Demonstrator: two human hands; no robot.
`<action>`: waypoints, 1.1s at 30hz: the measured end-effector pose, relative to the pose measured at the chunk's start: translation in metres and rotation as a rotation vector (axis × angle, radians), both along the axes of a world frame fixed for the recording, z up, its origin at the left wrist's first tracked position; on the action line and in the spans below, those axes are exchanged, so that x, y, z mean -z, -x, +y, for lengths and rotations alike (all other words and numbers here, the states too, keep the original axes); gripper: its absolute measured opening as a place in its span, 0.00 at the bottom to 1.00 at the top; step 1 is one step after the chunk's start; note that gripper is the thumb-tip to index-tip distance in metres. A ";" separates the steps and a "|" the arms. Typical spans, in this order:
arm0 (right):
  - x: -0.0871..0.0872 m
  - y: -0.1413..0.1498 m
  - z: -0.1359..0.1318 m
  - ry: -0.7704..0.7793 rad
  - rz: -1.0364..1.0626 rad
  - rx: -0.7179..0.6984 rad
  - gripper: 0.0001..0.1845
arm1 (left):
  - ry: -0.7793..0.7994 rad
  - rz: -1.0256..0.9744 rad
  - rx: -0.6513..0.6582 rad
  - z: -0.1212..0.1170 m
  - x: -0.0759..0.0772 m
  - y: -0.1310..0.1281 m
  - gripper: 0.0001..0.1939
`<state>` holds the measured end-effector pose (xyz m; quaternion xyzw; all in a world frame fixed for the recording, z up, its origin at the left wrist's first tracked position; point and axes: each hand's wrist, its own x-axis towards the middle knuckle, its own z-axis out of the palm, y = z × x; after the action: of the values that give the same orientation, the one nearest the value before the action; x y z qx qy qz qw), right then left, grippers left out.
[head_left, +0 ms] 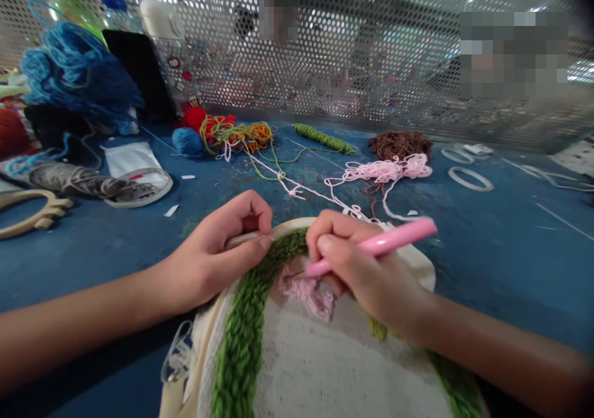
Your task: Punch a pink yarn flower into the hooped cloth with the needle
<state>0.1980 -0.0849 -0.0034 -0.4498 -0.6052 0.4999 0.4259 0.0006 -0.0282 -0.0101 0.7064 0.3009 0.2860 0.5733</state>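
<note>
My right hand [357, 257] grips a pink punch needle [394, 237], its tip at a patch of pink yarn stitches [313, 294] on pale fabric [334, 368]. The fabric is stretched in a round wooden embroidery hoop [211, 337]. My left hand [232, 245] is closed on the hoop's far left rim, thumb on top and fingers curled over the edge. A thick band of green stitches [239, 350] runs inside the rim. Some yellow-green stitches [377, 328] show beneath my right wrist. Pink yarn [387, 169] lies beyond the hoop, with strands trailing toward it.
Beyond the hoop lie brown yarn [401, 143], a green yarn bundle [322, 137] and tangled red and orange yarn [236, 132]. At left are blue yarn [78, 75], bottles and another wooden hoop [34, 211]. A perforated metal screen [325, 53] borders the blue table; people show behind it.
</note>
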 end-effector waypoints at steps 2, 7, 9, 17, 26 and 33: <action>-0.002 0.003 -0.002 -0.082 -0.173 -0.107 0.06 | -0.003 0.001 0.005 0.000 0.000 0.000 0.05; 0.001 0.000 0.001 0.044 0.039 -0.002 0.10 | 0.018 0.003 -0.006 0.000 0.000 0.000 0.05; 0.003 -0.004 0.004 0.067 0.164 0.110 0.13 | 0.029 -0.005 -0.002 0.000 0.000 -0.001 0.06; -0.003 0.003 -0.003 -0.088 -0.205 -0.072 0.07 | 0.019 0.006 0.011 0.000 0.000 0.000 0.05; 0.006 -0.006 0.006 0.119 0.246 0.128 0.12 | 0.043 0.014 -0.016 -0.002 -0.004 -0.002 0.06; 0.001 -0.002 0.003 0.053 0.088 0.049 0.11 | 0.026 0.011 -0.008 -0.001 -0.001 -0.001 0.05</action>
<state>0.1999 -0.0816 -0.0040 -0.4533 -0.5614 0.5245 0.4519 0.0017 -0.0294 -0.0089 0.6993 0.3107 0.2805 0.5795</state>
